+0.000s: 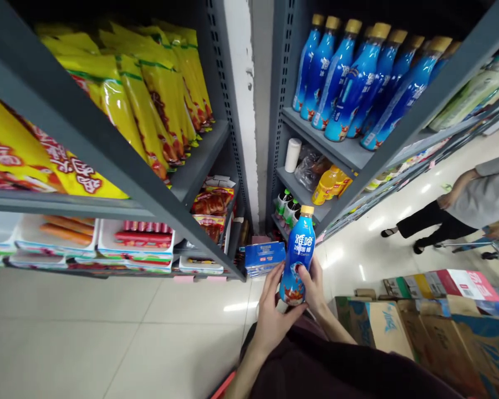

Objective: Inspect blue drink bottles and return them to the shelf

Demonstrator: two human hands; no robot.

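Observation:
A blue plastic drink bottle [300, 244] with a gold cap is held upright before me, its white-lettered label facing my eyes. My left hand [272, 310] wraps the lower left side and base of it. On the other side, my right hand [314, 285] grips the bottle with the thumb across its front. Several matching blue bottles [349, 83] stand in a group on the upper right shelf. Just behind the held bottle, a stack of blue boxes [265, 256] sits near the floor.
Yellow snack packets [149, 100] fill the left shelf, with trays of sausages [143, 235] below. A white cylinder [293, 155] and orange bottles [327, 184] share a right shelf. Cardboard cartons [432, 332] are stacked at right. Another person [466, 199] stands in the aisle by a cart.

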